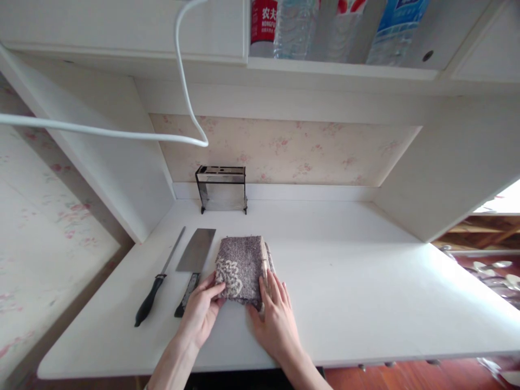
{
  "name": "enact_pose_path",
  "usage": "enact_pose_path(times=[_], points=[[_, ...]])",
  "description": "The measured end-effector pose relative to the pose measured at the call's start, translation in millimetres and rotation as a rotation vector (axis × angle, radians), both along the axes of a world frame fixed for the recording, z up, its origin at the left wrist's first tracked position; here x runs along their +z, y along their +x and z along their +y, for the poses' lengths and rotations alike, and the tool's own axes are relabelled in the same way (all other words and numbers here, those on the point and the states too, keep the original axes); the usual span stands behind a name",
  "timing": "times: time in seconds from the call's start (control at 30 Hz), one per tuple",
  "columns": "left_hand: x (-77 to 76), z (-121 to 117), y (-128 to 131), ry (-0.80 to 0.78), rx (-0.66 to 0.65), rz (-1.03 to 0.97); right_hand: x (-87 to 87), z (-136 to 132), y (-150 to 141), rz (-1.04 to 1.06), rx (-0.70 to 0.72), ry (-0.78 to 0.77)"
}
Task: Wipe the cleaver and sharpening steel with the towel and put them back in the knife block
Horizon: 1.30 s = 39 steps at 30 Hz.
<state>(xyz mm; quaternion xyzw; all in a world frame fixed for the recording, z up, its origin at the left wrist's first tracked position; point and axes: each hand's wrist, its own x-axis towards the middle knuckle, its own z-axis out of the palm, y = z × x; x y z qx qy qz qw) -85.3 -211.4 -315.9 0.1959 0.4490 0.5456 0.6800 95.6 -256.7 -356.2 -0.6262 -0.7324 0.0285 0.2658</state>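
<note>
A folded grey-brown cloth [244, 260] with a pale looped pattern and a light edge lies on the white counter [357, 281]. My left hand [200, 314] grips its lower left corner, with the thumb on top and the other fingers partly hidden. Along the right edge, my right hand [277, 322] holds the cloth, thumb at the lower corner and fingers on the light border. Left of the cloth lies a cleaver [197, 250], its black handle beside my left wrist. Farther left is a sharpening steel [151, 299] with a black handle.
A clear-sided knife block [222, 194] with a slotted top stands against the back wall. Overhead, a white cable [122, 134] hangs in front of the cabinet. Water bottles [294, 27] stand on the upper shelf. Side panels [442, 168] bound the counter.
</note>
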Motion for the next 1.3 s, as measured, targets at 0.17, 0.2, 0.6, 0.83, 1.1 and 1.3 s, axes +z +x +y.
enact_pose_path(times=[0.17,0.2,0.6,0.83,1.1,1.3], points=[[-14.7,5,-11,0.043,0.090,0.087,-8.3,4,1,0.019,-0.049,0.005],[-18.9,5,-13,0.052,0.103,0.176,-9.1,4,1,0.024,-0.053,0.003],[-36.6,-27,-17,0.776,0.269,1.452,1.6,1,5,0.266,0.006,0.088],[-30.1,-55,-21,0.863,-0.196,1.382,15.9,-4,9,0.592,0.156,-0.030],[-18.7,-49,-8,0.689,-0.482,1.549,27.1,-2,5,0.589,0.199,-0.200],[-24.8,-54,-8,0.762,-0.386,1.513,27.4,-3,4,0.492,0.224,-0.188]])
